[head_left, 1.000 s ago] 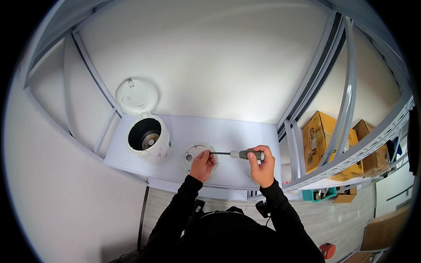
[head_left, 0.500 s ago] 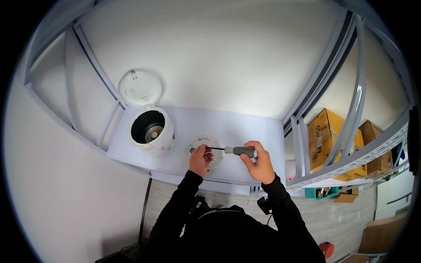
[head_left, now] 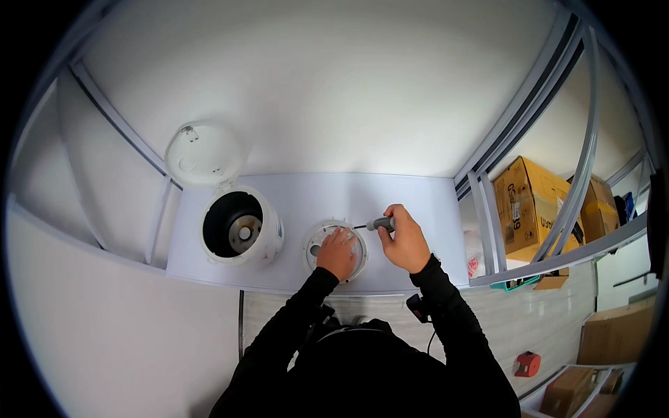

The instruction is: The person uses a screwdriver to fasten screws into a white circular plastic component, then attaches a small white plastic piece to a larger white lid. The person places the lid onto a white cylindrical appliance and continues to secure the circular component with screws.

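Note:
My right hand [head_left: 407,241] is closed round the grey handle of a screwdriver [head_left: 380,223]. Its dark shaft points left, low over the rim of a round white plastic disc [head_left: 358,265] on the table, with the tip close to my left fingers. My left hand [head_left: 337,253] rests on that disc with its fingers stretched out and covers its middle. Whether the left fingertips touch the shaft I cannot tell. To the left stands a white rice cooker [head_left: 270,240], its lid [head_left: 204,155] raised; a round metal plate [head_left: 245,234] shows inside its dark interior.
The white table [head_left: 306,188] backs onto a pale wall, with metal frame posts [head_left: 487,223] at its right end. Beyond them are cardboard boxes [head_left: 533,209], a plastic bag [head_left: 474,254] and a teal basket [head_left: 519,283]. A red object [head_left: 527,364] lies on the floor.
My left hand has left the screwdriver's tip and spread onto the disc. The screwdriver has moved slightly, its tip now at the disc's far part. The view has shifted a little.

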The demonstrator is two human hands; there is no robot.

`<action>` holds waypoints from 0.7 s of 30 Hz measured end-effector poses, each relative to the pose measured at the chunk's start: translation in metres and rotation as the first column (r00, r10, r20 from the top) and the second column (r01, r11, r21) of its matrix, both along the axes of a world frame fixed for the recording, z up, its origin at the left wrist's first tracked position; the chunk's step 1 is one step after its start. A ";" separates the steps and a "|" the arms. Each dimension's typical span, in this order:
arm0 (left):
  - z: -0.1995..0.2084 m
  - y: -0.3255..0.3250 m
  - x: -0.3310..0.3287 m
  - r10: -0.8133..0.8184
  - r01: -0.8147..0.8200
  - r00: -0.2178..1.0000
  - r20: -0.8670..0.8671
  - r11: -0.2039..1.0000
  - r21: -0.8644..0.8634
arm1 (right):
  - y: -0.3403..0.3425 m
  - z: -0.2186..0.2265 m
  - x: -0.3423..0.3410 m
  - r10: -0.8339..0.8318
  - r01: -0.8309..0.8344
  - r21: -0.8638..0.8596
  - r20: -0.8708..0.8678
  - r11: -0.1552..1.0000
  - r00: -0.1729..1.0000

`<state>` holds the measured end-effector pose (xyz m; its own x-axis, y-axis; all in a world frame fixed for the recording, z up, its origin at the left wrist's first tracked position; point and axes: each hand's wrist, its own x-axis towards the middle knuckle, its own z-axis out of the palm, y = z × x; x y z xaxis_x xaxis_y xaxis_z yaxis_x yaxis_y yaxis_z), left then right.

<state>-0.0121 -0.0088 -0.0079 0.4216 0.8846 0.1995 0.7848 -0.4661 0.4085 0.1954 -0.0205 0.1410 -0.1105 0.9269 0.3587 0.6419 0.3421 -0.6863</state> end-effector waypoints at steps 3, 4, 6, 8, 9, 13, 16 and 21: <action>-0.001 0.006 -0.003 -0.030 0.029 0.999 -0.012 0.997 -0.077 | 0.006 0.001 -0.012 -0.015 0.016 0.021 -0.033 1.000 0.999; 0.002 0.007 -0.004 -0.047 0.044 0.999 -0.024 0.992 -0.115 | 0.007 0.002 -0.014 -0.028 0.028 0.015 -0.021 0.999 0.999; 0.003 0.011 -0.008 -0.070 0.064 0.997 -0.039 0.989 -0.135 | 0.011 0.004 -0.018 -0.046 0.046 0.006 -0.001 0.999 0.999; -0.001 0.013 -0.011 -0.083 0.078 0.996 -0.045 0.992 -0.100 | 0.014 0.003 -0.019 -0.053 0.052 -0.033 -0.005 0.998 0.999; 0.000 0.014 -0.012 -0.087 0.083 0.995 -0.042 0.992 -0.099 | 0.016 0.003 -0.020 -0.056 0.056 -0.050 -0.008 0.997 0.998; 0.001 0.016 -0.014 -0.102 0.098 0.994 -0.040 0.992 -0.081 | 0.017 0.001 -0.026 -0.061 0.062 -0.052 0.019 0.997 0.998; -0.001 0.016 -0.015 -0.107 0.104 0.994 -0.036 0.992 -0.068 | 0.019 0.001 -0.028 -0.061 0.062 -0.036 0.050 0.997 0.997; -0.002 0.017 -0.015 -0.114 0.109 0.992 -0.046 0.990 -0.090 | 0.028 0.012 -0.035 -0.073 0.073 0.006 0.186 0.997 0.980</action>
<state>-0.0269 0.0079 -0.0104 0.5261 0.8446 0.0993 0.7509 -0.5162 0.4119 0.1606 0.0073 0.1525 -0.1071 0.9352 0.3375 0.7812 0.2891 -0.5532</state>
